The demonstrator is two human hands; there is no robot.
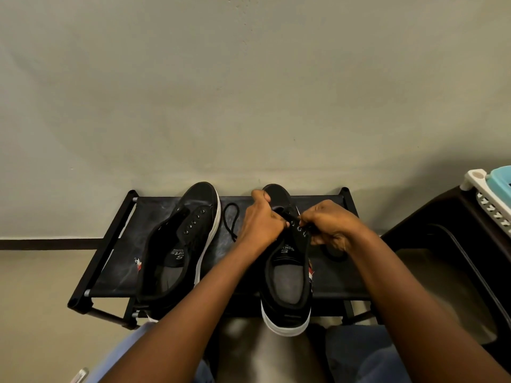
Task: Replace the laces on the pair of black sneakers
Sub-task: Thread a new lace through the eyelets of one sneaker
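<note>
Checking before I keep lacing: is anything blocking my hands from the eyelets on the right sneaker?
Nothing visible does. Left hand and right hand are already on the right sneaker at its eyelets, handling the black lace.

Before you: both shoes, left (177, 244) and right (287, 272), have matt black cloth uppers, smooth white rubber-like soles and small shiny metal eyelets. The lace (231, 221) is black woven cord, matt. The rack (110, 261) carries a black fabric shelf with pale scuffs, stretched on dark tubes with glossy plastic corners. The wall (249, 92) is matt, faintly rough. At your right, a basket (489, 194) of smooth white and teal plastic.
</note>
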